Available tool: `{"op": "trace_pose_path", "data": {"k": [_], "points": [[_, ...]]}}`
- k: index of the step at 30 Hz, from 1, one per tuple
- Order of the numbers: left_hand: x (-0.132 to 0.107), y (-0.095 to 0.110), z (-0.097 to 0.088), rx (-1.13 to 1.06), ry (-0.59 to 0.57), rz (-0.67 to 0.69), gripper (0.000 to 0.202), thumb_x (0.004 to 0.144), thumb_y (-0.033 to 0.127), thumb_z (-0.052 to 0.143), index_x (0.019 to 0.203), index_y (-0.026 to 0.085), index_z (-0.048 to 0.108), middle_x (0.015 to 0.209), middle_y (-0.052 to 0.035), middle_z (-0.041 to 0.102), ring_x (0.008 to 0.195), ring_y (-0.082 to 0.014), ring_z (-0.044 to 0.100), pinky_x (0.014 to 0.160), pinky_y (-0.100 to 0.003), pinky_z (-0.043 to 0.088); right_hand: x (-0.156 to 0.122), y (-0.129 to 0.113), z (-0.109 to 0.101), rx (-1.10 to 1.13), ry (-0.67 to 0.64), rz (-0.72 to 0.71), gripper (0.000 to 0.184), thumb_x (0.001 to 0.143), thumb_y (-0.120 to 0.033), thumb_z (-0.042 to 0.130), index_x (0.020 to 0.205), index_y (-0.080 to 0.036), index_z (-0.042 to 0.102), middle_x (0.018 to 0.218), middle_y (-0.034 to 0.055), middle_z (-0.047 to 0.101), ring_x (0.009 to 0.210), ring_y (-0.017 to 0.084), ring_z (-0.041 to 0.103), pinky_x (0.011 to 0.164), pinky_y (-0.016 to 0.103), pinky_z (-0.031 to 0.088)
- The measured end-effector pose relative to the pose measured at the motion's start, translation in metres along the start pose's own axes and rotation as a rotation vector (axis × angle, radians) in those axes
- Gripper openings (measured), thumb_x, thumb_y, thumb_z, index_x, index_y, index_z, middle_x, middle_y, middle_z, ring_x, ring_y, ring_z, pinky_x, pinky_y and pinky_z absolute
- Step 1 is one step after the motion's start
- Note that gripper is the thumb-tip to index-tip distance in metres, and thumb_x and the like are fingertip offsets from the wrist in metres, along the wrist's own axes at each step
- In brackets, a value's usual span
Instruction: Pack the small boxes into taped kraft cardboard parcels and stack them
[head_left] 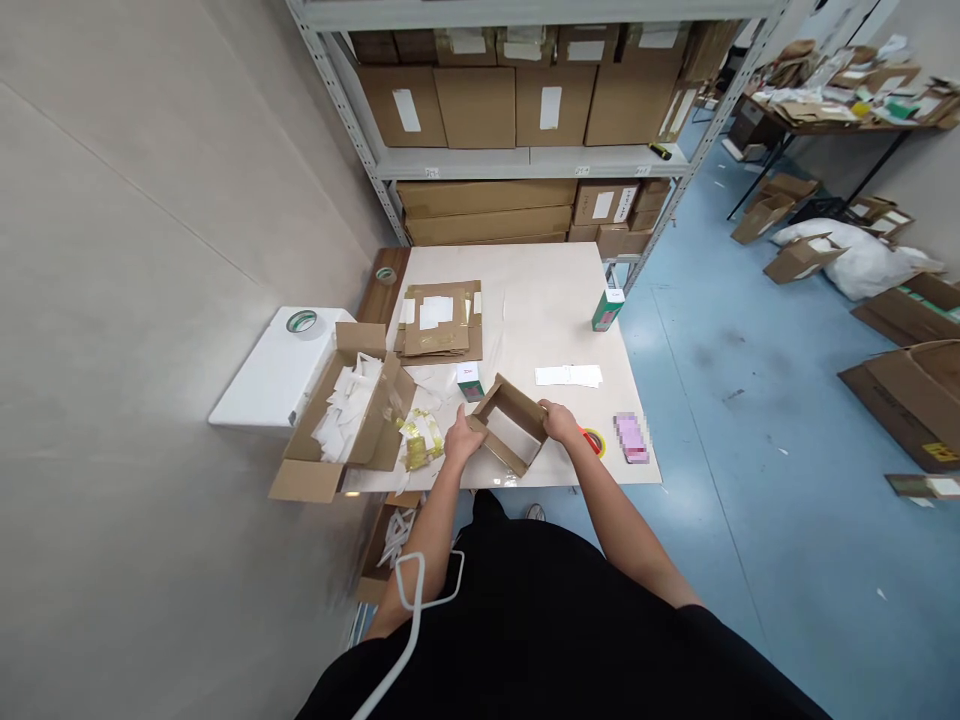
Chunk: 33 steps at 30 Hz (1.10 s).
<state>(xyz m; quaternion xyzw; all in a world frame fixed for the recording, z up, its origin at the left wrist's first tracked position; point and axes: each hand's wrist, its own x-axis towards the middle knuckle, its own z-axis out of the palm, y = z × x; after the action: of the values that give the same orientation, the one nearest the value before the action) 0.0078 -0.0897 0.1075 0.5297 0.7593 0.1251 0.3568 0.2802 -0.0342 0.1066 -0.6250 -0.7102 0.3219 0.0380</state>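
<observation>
Between my two hands is a small open cardboard box [531,412], tilted above the front part of the white table [540,300]. My left hand [463,440] grips its near left corner, and my right hand [559,421] grips its right side. The tabletop shows through the frame of the box, so it appears open at the bottom too. A green and white carton [470,381] stands just behind my left hand. Right beside my right wrist lies a roll of tape [594,442] with red and yellow on it. Crumpled yellow tape [421,440] sits left of my left hand.
Flattened cardboard [437,322] and white label sheets [568,376] lie on the table. Another green carton [607,309] stands at the right edge, near a purple, pixelated item [631,438]. A larger box of white paper [349,408] stands left; shelving [532,162] rises behind.
</observation>
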Motion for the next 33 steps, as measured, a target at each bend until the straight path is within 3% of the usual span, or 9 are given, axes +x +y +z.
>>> {"op": "trace_pose_path", "data": {"k": [4,8,11,13,15,20,23,29,33], "points": [[0.008,-0.01,0.005,0.045,-0.024,0.044,0.093,0.075,0.031,0.076,0.161,0.026,0.041,0.174,-0.014,0.023,0.143,-0.0358,0.053,0.104,-0.038,0.052,0.016,-0.002,0.006,0.058,-0.005,-0.048,0.045,0.094,-0.013,0.051,0.135,-0.026,0.066,0.126,0.0094,0.073,0.111,0.027,0.067,0.091,0.033,0.048],[0.012,-0.019,0.011,-0.003,-0.206,0.2,0.068,0.088,0.042,0.067,0.153,0.027,0.054,0.172,-0.0084,0.03,0.154,-0.0312,0.038,0.123,-0.038,0.036,0.029,-0.005,0.006,0.102,0.043,-0.044,0.043,0.095,-0.015,0.052,0.133,-0.027,0.068,0.128,0.0078,0.072,0.115,0.025,0.065,0.097,0.032,0.047],[0.009,-0.022,0.016,0.011,-0.291,0.237,0.093,0.077,0.057,0.08,0.158,0.026,0.047,0.173,-0.0121,0.025,0.156,-0.0356,0.034,0.124,-0.045,0.035,0.034,-0.003,0.003,0.145,0.134,0.036,0.042,0.098,-0.022,0.052,0.138,-0.023,0.066,0.132,0.0122,0.069,0.118,0.027,0.064,0.101,0.033,0.047],[0.005,-0.022,0.021,0.043,-0.298,0.248,0.115,0.06,0.053,0.092,0.16,0.028,0.042,0.176,-0.0118,0.012,0.153,-0.0398,0.037,0.121,-0.048,0.041,0.034,0.002,0.0,0.224,0.217,0.109,0.049,0.097,-0.032,0.056,0.144,-0.018,0.06,0.136,0.0167,0.065,0.121,0.029,0.063,0.103,0.036,0.047],[0.004,-0.02,0.026,0.049,-0.242,0.28,0.112,0.058,0.043,0.094,0.158,0.033,0.045,0.177,-0.0074,0.004,0.15,-0.0404,0.043,0.116,-0.049,0.047,0.027,0.011,-0.003,0.324,0.3,0.155,0.058,0.094,-0.041,0.061,0.147,-0.017,0.055,0.139,0.0179,0.063,0.125,0.03,0.061,0.104,0.038,0.047],[0.009,-0.013,0.031,0.028,-0.155,0.389,0.064,0.078,0.024,0.074,0.141,0.028,0.064,0.176,-0.0028,0.016,0.149,-0.0333,0.047,0.116,-0.043,0.048,-0.018,0.032,0.008,0.598,0.469,0.249,0.05,0.088,-0.055,0.061,0.121,-0.019,0.068,0.117,0.0127,0.074,0.107,0.027,0.068,0.099,0.038,0.051],[0.014,-0.011,0.029,0.05,-0.18,0.38,0.041,0.081,0.022,0.071,0.122,0.025,0.073,0.174,-0.0025,0.023,0.147,-0.0307,0.05,0.117,-0.042,0.047,-0.049,0.037,0.028,0.687,0.44,0.229,0.042,0.087,-0.058,0.06,0.1,-0.02,0.073,0.099,0.0092,0.076,0.098,0.026,0.069,0.095,0.039,0.053],[0.012,-0.01,0.018,0.017,-0.182,0.336,0.017,0.083,0.029,0.072,0.1,0.025,0.074,0.169,-0.0034,0.037,0.143,-0.0295,0.054,0.113,-0.038,0.048,-0.071,0.043,0.056,0.65,0.176,-0.021,0.057,0.087,-0.058,0.066,0.134,-0.025,0.069,0.158,0.0126,0.051,0.145,0.029,0.048,0.107,0.042,0.05],[0.004,-0.013,0.012,0.016,-0.163,0.307,0.022,0.084,0.032,0.072,0.104,0.026,0.069,0.163,-0.0059,0.048,0.146,-0.0297,0.051,0.111,-0.04,0.048,-0.063,0.05,0.056,0.435,0.073,-0.088,0.076,0.08,-0.047,0.081,0.151,-0.03,0.057,0.17,0.0099,0.034,0.157,0.033,0.032,0.122,0.05,0.035]]}}
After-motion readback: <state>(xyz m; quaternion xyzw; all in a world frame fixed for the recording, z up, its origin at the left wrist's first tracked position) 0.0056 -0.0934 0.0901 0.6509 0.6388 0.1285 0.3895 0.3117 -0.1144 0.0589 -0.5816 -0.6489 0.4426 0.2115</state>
